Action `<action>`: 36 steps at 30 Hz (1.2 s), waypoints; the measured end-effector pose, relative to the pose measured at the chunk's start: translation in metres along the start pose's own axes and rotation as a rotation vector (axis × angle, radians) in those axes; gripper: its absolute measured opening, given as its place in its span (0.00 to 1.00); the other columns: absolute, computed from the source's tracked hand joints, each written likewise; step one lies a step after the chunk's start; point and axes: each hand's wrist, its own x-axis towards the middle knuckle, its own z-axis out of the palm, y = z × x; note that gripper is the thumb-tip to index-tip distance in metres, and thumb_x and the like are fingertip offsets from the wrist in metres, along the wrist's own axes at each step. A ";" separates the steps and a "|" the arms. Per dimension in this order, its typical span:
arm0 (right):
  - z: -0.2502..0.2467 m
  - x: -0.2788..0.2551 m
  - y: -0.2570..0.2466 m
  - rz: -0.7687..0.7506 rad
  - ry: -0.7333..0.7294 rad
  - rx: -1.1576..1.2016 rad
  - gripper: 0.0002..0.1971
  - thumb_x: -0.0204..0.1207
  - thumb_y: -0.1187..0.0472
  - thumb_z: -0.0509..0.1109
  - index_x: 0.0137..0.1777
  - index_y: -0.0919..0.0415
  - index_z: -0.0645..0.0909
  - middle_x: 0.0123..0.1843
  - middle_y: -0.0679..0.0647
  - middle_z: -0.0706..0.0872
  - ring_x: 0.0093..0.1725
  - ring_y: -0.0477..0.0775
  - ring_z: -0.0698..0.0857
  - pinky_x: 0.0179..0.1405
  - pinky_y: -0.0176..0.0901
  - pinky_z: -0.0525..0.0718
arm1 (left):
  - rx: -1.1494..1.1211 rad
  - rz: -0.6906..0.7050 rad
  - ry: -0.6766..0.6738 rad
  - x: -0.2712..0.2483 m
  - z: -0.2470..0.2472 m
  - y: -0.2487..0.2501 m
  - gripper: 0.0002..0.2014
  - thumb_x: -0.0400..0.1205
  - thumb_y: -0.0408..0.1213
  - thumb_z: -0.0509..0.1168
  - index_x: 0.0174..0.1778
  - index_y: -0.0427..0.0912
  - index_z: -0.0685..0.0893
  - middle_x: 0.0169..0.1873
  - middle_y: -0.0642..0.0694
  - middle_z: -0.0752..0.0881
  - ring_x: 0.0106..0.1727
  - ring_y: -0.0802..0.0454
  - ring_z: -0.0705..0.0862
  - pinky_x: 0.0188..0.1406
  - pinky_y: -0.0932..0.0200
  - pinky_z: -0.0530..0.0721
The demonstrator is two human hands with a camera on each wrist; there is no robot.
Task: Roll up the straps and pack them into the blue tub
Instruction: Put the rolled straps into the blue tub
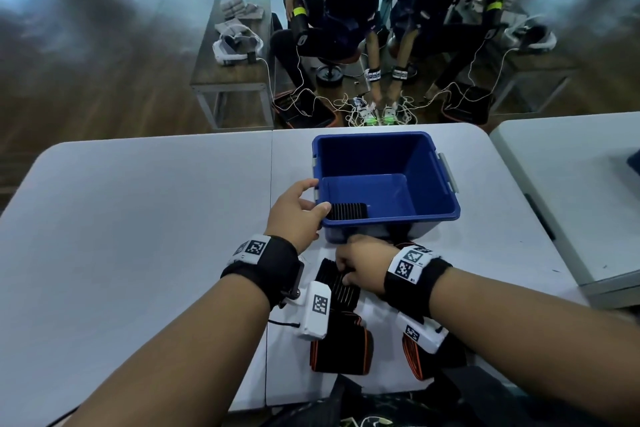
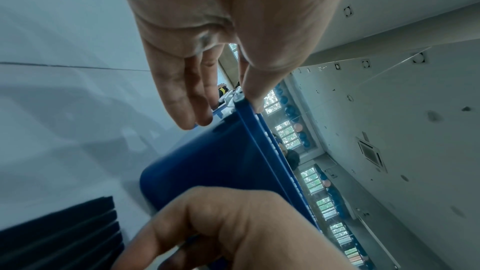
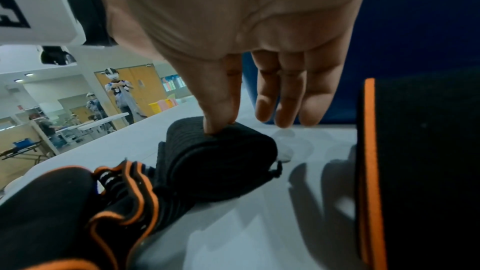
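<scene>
At the near left corner of the blue tub (image 1: 388, 180), the left hand (image 1: 298, 215) takes the rim: thumb over the top edge, fingers down the outer wall, a light pinch that in my judgement steadies the tub for loading. One ribbed black rolled strap (image 1: 346, 211) already lies inside the tub, against its near wall at that same corner, so packing has begun and most remains. Just in front of the tub, on the grey surface (image 1: 138, 218), the right hand (image 1: 360, 263) bears down on a second ribbed strap (image 1: 337, 282); the right wrist view shows thumb and forefinger closing on the top of its rolled end (image 3: 221, 159), the other fingers (image 3: 288, 98) straight and clear of it. That grip appears placed to keep the roll from springing loose before the lift. Nearer the person than the tub lie orange-edged straps (image 1: 341, 343), one below the left wrist and another (image 1: 433, 355) below the right, both untouched.
</scene>
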 end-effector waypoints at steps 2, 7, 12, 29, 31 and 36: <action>0.003 0.002 -0.002 0.029 -0.003 0.033 0.14 0.74 0.52 0.77 0.54 0.53 0.79 0.54 0.53 0.82 0.51 0.56 0.82 0.45 0.45 0.81 | 0.005 0.002 0.001 0.000 0.000 0.000 0.22 0.84 0.38 0.70 0.73 0.58 0.78 0.45 0.43 0.90 0.44 0.45 0.91 0.41 0.47 0.94; 0.009 0.007 -0.008 0.106 -0.071 0.074 0.24 0.76 0.53 0.75 0.68 0.56 0.72 0.63 0.56 0.83 0.59 0.59 0.84 0.58 0.54 0.86 | 0.004 0.003 0.004 0.001 0.001 -0.001 0.22 0.84 0.39 0.70 0.73 0.58 0.78 0.44 0.44 0.90 0.44 0.45 0.91 0.41 0.46 0.94; 0.009 0.010 -0.013 0.142 -0.098 0.101 0.22 0.76 0.55 0.74 0.68 0.60 0.77 0.63 0.57 0.85 0.60 0.59 0.86 0.61 0.55 0.87 | -0.002 0.002 0.005 0.001 0.000 -0.001 0.21 0.84 0.39 0.70 0.72 0.59 0.78 0.43 0.44 0.90 0.45 0.45 0.91 0.40 0.47 0.94; 0.002 -0.005 -0.006 0.183 -0.005 0.274 0.15 0.77 0.55 0.70 0.61 0.57 0.76 0.51 0.54 0.84 0.50 0.56 0.85 0.54 0.50 0.87 | -0.006 0.003 -0.003 0.001 0.000 -0.002 0.21 0.84 0.39 0.70 0.72 0.58 0.78 0.45 0.42 0.89 0.47 0.43 0.91 0.42 0.43 0.94; -0.002 -0.012 -0.001 0.194 0.013 0.305 0.15 0.77 0.55 0.70 0.61 0.57 0.77 0.50 0.54 0.85 0.50 0.55 0.86 0.54 0.50 0.88 | -0.008 0.002 -0.007 0.002 0.000 -0.003 0.21 0.84 0.40 0.70 0.73 0.59 0.77 0.45 0.42 0.89 0.47 0.44 0.90 0.43 0.44 0.94; -0.028 -0.034 0.015 0.165 0.050 0.417 0.09 0.75 0.58 0.72 0.53 0.56 0.80 0.46 0.51 0.88 0.45 0.51 0.88 0.42 0.44 0.87 | -0.021 0.002 -0.013 0.003 -0.001 -0.004 0.22 0.84 0.40 0.71 0.73 0.59 0.78 0.45 0.42 0.89 0.47 0.43 0.90 0.43 0.43 0.94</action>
